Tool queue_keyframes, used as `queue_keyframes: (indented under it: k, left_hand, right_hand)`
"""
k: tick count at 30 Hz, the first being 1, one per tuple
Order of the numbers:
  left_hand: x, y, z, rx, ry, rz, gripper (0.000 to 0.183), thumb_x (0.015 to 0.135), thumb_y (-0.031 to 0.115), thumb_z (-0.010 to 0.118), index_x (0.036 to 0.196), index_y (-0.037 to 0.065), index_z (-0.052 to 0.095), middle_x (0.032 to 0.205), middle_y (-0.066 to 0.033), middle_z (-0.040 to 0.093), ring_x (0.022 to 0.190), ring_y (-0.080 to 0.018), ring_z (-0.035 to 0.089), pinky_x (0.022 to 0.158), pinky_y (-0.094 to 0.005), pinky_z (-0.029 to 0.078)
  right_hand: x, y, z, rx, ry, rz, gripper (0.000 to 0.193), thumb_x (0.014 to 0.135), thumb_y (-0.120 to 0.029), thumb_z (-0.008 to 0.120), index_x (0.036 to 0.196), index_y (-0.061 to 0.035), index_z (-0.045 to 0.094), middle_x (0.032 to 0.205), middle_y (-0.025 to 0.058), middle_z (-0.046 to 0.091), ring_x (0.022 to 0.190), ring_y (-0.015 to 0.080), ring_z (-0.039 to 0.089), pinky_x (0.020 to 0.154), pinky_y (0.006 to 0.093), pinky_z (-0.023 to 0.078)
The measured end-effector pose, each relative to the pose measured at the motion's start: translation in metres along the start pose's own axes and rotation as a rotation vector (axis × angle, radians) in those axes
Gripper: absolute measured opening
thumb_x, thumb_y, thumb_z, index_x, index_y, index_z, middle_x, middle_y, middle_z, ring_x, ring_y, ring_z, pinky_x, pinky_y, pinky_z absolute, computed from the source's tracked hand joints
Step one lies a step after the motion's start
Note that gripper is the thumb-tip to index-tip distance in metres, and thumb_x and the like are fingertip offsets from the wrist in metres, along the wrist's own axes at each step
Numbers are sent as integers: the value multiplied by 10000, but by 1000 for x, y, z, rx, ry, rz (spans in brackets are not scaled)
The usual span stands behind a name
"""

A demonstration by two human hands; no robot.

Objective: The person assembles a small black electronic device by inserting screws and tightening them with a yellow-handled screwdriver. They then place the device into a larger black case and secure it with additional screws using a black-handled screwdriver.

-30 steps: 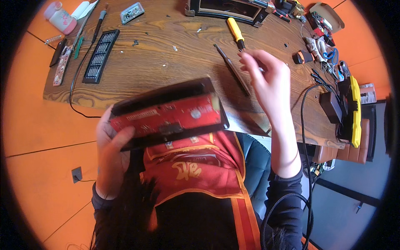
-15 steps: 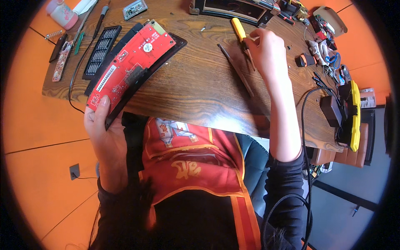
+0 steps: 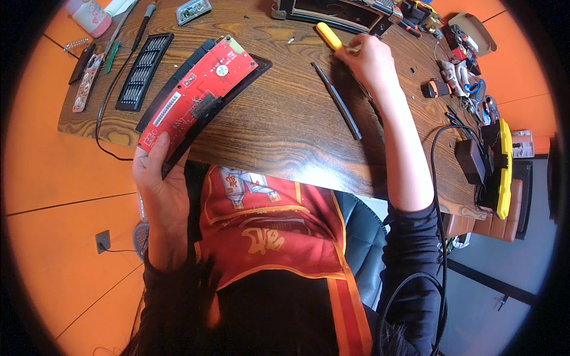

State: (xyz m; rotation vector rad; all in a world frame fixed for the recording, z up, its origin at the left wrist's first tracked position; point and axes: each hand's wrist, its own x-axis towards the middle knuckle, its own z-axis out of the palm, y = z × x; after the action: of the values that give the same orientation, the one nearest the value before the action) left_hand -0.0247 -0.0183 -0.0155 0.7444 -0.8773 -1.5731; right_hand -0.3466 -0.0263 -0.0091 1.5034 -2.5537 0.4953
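Observation:
My left hand is closed on the near end of a red circuit board, thumb on top. The board lies against a black panel, and both are held tilted above the table's left part. Toward the back, my right hand pinches a yellow-handled screwdriver near the front of its handle. The handle points away to the upper left; the shaft is mostly hidden by the hand and forearm. A slim dark metal tool lies on the wooden table, left of my right forearm.
A screwdriver bit case lies left of the board, near a soldering iron with its cable. A small clear tray and an open black-framed device stand at the back. Tools and a yellow-edged case crowd the right side.
The board in my left hand has shifted slightly right. My right hand has moved slightly away and left with the screwdriver, turning it so that its shaft is now mostly hidden.

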Motion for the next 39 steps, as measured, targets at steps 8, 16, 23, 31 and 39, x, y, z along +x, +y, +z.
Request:
queue_keyframes:
  k: [8, 16, 23, 31, 39]
  left_hand:
    - [2, -1, -1, -20, -9, -17, 234, 863, 85, 499, 1060, -40, 508, 1019, -126, 596, 921, -180, 588, 836, -298, 467]
    - [0, 0, -3, -24, -3, -13, 244, 866, 80, 490, 1070, -52, 506, 1022, -131, 597, 920, -185, 592, 841, -301, 468]
    - [0, -1, -6, -32, -27, -9, 263, 868, 89, 487, 1088, -54, 494, 1040, -133, 588, 943, -188, 581, 852, -307, 466]
    - [6, -3, -8, -13, 57, -25, 302, 882, 114, 463, 1120, -71, 467, 1100, -165, 548, 1012, -231, 550, 917, -332, 434]
    - [26, -9, 2, -752, -360, -265, 398, 925, 177, 384, 1185, -125, 387, 1199, -248, 462, 1176, -334, 415, 1039, -425, 312]
  right_hand:
    - [-11, -28, 6, 250, -254, -208, 197, 676, -110, 686, 827, 11, 654, 726, 145, 646, 683, 231, 642, 653, 306, 506]
    - [-11, -29, 22, 184, -153, -222, 171, 683, -98, 659, 803, 18, 624, 723, 154, 639, 696, 256, 640, 661, 319, 505]
    - [-11, -33, 18, 363, 87, -179, 169, 677, -136, 619, 671, 33, 629, 676, 236, 597, 687, 345, 620, 691, 388, 504]
    - [-29, -24, -4, 530, -117, -204, 90, 736, -81, 587, 749, 5, 613, 632, 42, 601, 613, 75, 550, 604, 236, 456]
    - [-63, -58, -2, 1009, -380, -161, 63, 729, -15, 564, 751, 33, 598, 657, 103, 616, 618, 143, 601, 586, 256, 478]
